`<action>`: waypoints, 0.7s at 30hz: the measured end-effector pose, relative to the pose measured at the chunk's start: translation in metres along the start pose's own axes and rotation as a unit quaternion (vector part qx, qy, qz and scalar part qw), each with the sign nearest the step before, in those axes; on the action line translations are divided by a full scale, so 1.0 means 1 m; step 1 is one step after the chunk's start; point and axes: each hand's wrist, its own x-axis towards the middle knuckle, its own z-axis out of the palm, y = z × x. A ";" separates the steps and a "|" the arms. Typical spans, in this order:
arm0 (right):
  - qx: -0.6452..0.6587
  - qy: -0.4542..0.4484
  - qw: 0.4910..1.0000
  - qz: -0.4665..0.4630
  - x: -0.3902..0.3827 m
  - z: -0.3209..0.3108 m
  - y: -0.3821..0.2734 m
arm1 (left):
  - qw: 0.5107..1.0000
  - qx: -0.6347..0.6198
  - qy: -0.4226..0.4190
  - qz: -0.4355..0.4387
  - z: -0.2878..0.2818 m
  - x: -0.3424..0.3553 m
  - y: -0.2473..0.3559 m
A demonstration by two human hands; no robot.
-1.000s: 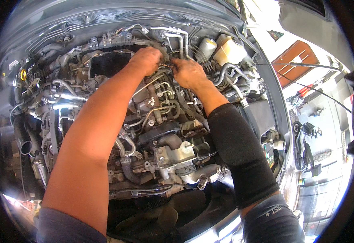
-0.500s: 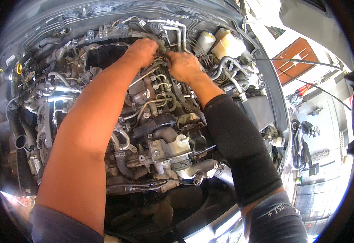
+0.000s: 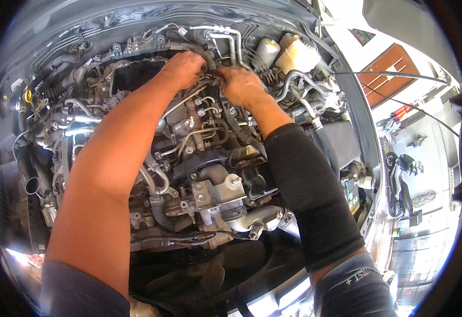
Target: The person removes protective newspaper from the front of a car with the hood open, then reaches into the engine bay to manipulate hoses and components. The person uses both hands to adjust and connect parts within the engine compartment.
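Both my arms reach over a car engine (image 3: 225,187) to its far side. My left hand (image 3: 184,68) is closed beside a dark corrugated hose (image 3: 208,61), its fingertips hidden behind the knuckles. Just right of the hose, my right hand (image 3: 240,87) is curled with thumb and fingers drawn together. Whatever lies in either hand is too small or too hidden to name. Between and below the hands run thin metal fuel pipes (image 3: 202,133). A black sleeve (image 3: 310,190) covers my right forearm.
A cream fluid reservoir (image 3: 298,54) and a silver canister (image 3: 266,54) stand at the far right. Curved aluminium pipes (image 3: 234,42) rise behind my right hand. A bracketed metal housing (image 3: 218,193) sits at the front. Beyond the right fender, tools (image 3: 400,182) lie on a pale surface.
My hands stay at nearly the same spot, shifting only slightly. The view has moved a little, and my left forearm appears somewhat farther left.
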 end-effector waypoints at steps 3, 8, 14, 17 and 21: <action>-0.004 0.001 1.000 -0.001 0.001 0.002 -0.001 | 1.000 0.019 0.005 0.011 0.002 0.000 -0.001; -0.017 -0.018 1.000 -0.004 0.006 0.001 -0.003 | 0.998 0.059 -0.014 0.004 0.004 0.007 -0.001; -0.006 -0.029 0.999 0.019 0.006 0.005 -0.001 | 0.998 0.060 -0.017 0.002 0.006 0.005 -0.002; -0.010 -0.045 0.999 0.013 0.007 0.005 -0.001 | 0.998 0.057 -0.025 -0.008 0.006 0.007 -0.003; -0.011 -0.030 0.999 -0.004 0.005 0.003 -0.001 | 0.996 0.082 -0.026 0.004 0.006 0.007 -0.004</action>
